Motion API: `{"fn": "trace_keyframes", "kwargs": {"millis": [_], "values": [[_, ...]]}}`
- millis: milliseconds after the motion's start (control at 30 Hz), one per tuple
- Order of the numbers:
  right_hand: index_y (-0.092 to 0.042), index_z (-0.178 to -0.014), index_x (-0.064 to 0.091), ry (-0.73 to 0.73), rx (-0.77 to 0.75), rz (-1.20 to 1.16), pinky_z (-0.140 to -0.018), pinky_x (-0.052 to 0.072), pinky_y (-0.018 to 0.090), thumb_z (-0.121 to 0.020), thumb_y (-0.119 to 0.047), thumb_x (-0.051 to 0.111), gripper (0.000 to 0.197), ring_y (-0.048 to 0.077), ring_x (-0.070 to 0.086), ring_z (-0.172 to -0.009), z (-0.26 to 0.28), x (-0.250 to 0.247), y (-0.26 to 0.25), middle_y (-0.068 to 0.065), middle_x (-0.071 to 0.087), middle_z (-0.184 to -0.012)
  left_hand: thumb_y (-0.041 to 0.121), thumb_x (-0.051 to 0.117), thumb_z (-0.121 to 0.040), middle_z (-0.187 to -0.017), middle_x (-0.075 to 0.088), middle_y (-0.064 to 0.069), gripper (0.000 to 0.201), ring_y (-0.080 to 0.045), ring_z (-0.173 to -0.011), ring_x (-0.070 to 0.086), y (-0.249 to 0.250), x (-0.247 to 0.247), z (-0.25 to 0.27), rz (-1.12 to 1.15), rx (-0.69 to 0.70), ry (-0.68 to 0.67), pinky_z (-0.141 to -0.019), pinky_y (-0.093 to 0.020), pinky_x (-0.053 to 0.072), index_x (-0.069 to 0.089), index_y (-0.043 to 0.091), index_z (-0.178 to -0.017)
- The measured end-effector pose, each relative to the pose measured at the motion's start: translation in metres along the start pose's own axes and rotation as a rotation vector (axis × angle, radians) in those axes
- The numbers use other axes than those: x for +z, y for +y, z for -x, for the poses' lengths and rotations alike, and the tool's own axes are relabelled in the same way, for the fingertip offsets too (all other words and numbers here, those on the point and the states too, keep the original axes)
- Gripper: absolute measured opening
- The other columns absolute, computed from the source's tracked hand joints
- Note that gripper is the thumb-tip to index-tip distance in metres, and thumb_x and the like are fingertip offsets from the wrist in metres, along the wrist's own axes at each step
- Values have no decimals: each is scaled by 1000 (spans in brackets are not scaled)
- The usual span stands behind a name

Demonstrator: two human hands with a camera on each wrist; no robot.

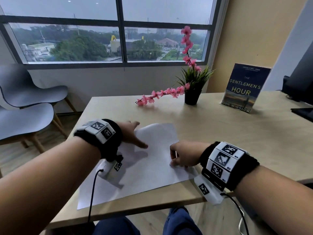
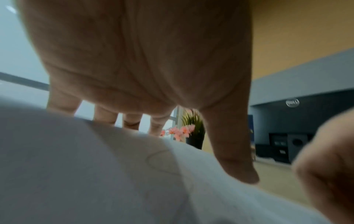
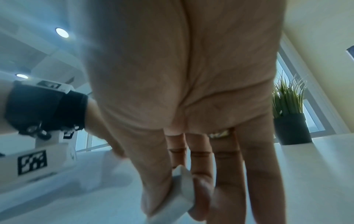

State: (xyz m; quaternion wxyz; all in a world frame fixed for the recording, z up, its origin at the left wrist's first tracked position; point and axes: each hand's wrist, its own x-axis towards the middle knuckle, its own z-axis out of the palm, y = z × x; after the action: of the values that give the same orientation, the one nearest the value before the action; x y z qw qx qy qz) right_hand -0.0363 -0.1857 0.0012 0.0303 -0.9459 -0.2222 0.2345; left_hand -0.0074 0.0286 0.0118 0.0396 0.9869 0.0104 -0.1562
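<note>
A white sheet of paper [image 1: 149, 168] lies on the light wooden table [image 1: 237, 133] in front of me, its far part lifted and curved over. My left hand [image 1: 131, 134] is at the sheet's far left corner with straight, spread fingers [image 2: 105, 115] that reach past the raised paper [image 2: 95, 174]. Its thumb [image 2: 235, 159] points down onto the sheet. My right hand [image 1: 180, 156] holds the right edge. In the right wrist view, thumb and forefinger [image 3: 203, 189] pinch a fold of the paper [image 3: 182, 186].
A black pot with a green plant [image 1: 193, 97] and a pink blossom branch [image 1: 162, 94] stands at the far middle of the table. A book [image 1: 245, 89] stands upright to its right, with a dark monitor [image 1: 301, 78] beyond. Grey chairs [image 1: 25, 106] are at the left.
</note>
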Motion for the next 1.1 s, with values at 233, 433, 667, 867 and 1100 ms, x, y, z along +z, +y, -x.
{"fn": "trace_keyframes", "kwargs": {"millis": [233,433,667,867,1100], "values": [[-12,-100,64,71,-28,-1,-76,50,30,-93,-29,63,19,21,61,-84,-3,-1,-6,10,71,-108,37,61,-88,-121,61,-9,44,-27,-111,55,-10,-29,16,17,91,251,-84,-27,39,55,12,-124],[-21,-85,57,446,29,-404,-74,44,27,-89,-36,65,17,17,56,-85,-4,-15,14,1,63,-94,10,60,-85,-88,71,-1,19,-16,-75,61,-50,-32,41,548,112,635,-70,-23,46,67,27,-83],[-29,-78,58,616,-108,-580,-83,36,24,-86,-43,68,19,15,50,-110,-3,-23,-1,2,52,-115,-3,54,-90,-78,62,-4,29,-5,-53,61,-71,-40,75,1361,266,889,-68,-23,50,63,22,-79],[-19,-86,63,729,-284,-826,-60,43,14,-85,-34,72,17,13,61,-78,-11,-34,-34,0,65,-92,-5,48,-94,-77,64,-4,28,-14,-57,65,-81,-23,87,1525,281,833,-72,-34,54,59,18,-82],[-17,-84,65,509,-113,-546,-52,43,16,-85,-33,72,18,9,57,-58,-10,-43,-35,-4,65,-69,13,61,-90,-68,70,1,13,-12,-59,59,-114,-20,91,819,-19,692,-66,-32,51,69,4,-86]]}}
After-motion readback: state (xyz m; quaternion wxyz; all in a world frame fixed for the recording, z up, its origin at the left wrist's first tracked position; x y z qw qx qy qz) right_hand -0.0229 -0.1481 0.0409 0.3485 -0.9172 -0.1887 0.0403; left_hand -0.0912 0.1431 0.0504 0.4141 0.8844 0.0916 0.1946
